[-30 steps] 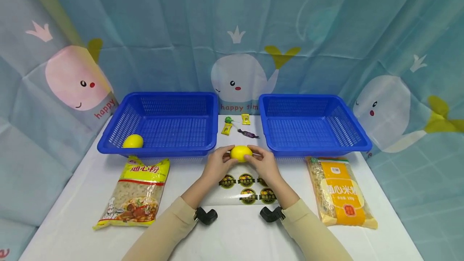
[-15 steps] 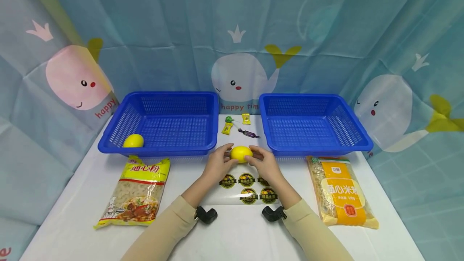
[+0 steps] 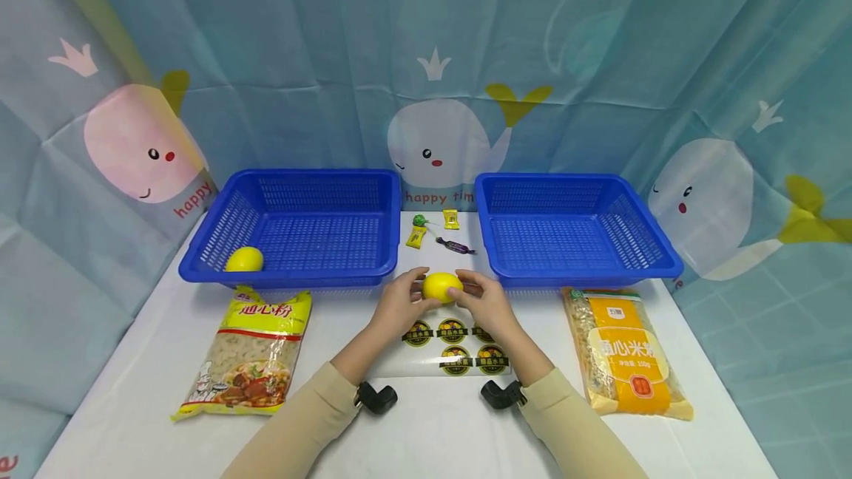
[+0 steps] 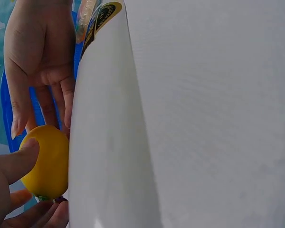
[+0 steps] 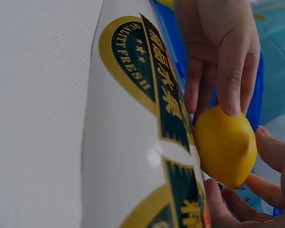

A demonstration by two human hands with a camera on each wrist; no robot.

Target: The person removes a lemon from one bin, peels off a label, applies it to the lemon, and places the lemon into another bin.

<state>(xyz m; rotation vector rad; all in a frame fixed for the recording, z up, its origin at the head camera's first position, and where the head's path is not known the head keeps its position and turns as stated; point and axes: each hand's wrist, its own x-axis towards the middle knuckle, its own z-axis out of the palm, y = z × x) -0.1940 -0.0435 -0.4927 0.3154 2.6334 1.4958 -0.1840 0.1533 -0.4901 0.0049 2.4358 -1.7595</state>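
Observation:
A yellow lemon is held between both hands over a sheet of fruit stickers. My left hand grips its left end; in the left wrist view the left thumb lies across the lemon. On the other end is my right hand, its thumb overlapping the lemon's front in the head view. The right wrist view has the lemon's pointed tip facing the camera, with the right thumb right at its side. Black and gold round labels with "QUALITY FRESH" lettering are printed on the sheet.
Left blue basket contains another lemon; a second blue basket stands right. Wrapped candies and a green lollipop lie between them. Pasta bags flank the arms: yellow left, orange right.
The lemon has come slightly nearer the sheet's front edge, still between both hands. The thumbs have shifted a little on it. The baskets, candies and bags stay in place.

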